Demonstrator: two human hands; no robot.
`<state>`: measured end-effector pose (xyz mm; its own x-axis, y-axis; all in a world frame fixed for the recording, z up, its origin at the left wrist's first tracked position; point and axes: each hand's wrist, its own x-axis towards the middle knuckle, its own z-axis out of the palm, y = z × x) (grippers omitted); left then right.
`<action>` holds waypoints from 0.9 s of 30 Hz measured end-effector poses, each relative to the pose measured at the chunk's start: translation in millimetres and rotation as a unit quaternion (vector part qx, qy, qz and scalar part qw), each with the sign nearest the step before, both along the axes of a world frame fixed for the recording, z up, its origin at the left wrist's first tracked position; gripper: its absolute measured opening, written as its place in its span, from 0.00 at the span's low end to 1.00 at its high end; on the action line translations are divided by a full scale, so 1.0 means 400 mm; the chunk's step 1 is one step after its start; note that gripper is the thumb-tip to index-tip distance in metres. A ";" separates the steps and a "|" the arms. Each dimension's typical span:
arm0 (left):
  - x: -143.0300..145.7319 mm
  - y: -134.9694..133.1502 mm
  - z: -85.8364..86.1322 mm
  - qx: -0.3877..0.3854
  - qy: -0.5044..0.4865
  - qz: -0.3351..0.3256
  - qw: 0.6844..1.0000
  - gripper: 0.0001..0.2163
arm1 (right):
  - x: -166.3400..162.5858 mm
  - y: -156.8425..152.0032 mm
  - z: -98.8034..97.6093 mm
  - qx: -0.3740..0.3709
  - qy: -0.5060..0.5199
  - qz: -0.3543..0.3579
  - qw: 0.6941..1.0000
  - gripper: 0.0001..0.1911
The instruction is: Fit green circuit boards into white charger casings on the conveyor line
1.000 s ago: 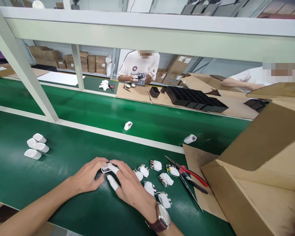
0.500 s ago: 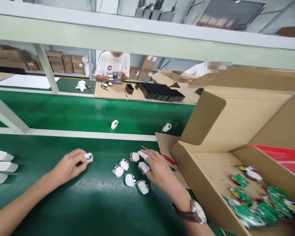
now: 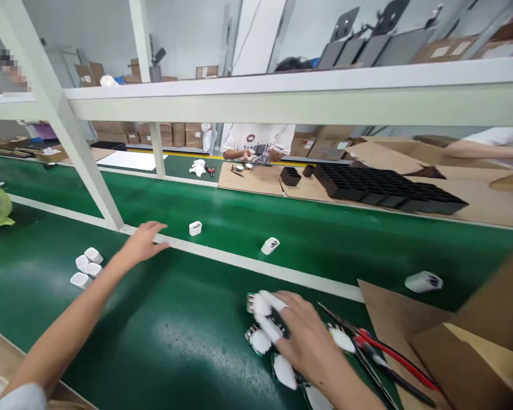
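Observation:
My left hand (image 3: 143, 244) is open over the pale rail (image 3: 222, 256), fingers stretched toward the belt and nothing in them. Just beyond its fingertips, a white plastic housing (image 3: 195, 229) stands on the green belt. Two more housings, a middle one (image 3: 270, 246) and a right one (image 3: 423, 282), lie farther along. White finger covers are on the thumb and index finger of my right hand (image 3: 303, 330). These two fingers close around a small circuit board with a white pad (image 3: 261, 306), partly hidden. Similar boards, one at the front (image 3: 285, 373), lie around and under that hand.
Several white housings (image 3: 80, 279) stand at left on the green bench. Red-handled pliers (image 3: 385, 347) and tweezers (image 3: 374, 376) lie right of my hand, beside a cardboard box (image 3: 461, 364). A person (image 3: 259, 139) works across the belt near black trays (image 3: 380, 188). A slanted post (image 3: 74, 148) rises at left.
My left hand has let go of the white housing, which now stands on the belt, and its fingers have spread. The view has swung left. My right hand stays among the boards.

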<state>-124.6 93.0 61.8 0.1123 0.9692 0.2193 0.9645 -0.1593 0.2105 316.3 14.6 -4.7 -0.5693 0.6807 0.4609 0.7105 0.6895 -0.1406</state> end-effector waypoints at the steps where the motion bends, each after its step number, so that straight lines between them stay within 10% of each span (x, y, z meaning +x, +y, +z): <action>1: -0.057 -0.043 0.013 -0.006 0.010 0.025 1.000 0.25 | -0.053 -0.016 0.013 -0.011 0.004 0.038 0.999 0.15; 6: -0.359 -0.168 0.025 -0.146 0.098 0.255 0.951 0.36 | -0.227 -0.053 0.029 -0.110 -0.056 0.058 0.991 0.08; 9: -0.427 -0.189 0.007 -0.161 0.091 0.262 0.947 0.32 | -0.235 -0.059 0.025 -0.141 -0.066 0.056 0.986 0.20; 13: -0.284 -0.197 -0.001 -0.058 0.021 0.161 0.985 0.29 | -0.227 -0.066 0.026 -0.154 -0.065 0.055 0.984 0.13; 19: 0.125 -0.257 -0.073 -0.122 -0.126 -0.212 0.962 0.28 | -0.226 -0.071 0.011 -0.154 -0.044 0.056 0.985 0.11; 27: 0.199 -0.283 -0.193 -0.166 -0.241 -0.191 0.937 0.35 | -0.221 -0.086 -0.010 -0.085 0.113 0.063 0.988 0.21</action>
<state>-45.1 -20.3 -15.3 0.4304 0.9022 0.0274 0.6301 -0.3221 0.7066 228.1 -19.8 -8.8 -0.5503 0.6892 0.4713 0.5572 0.7235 -0.4075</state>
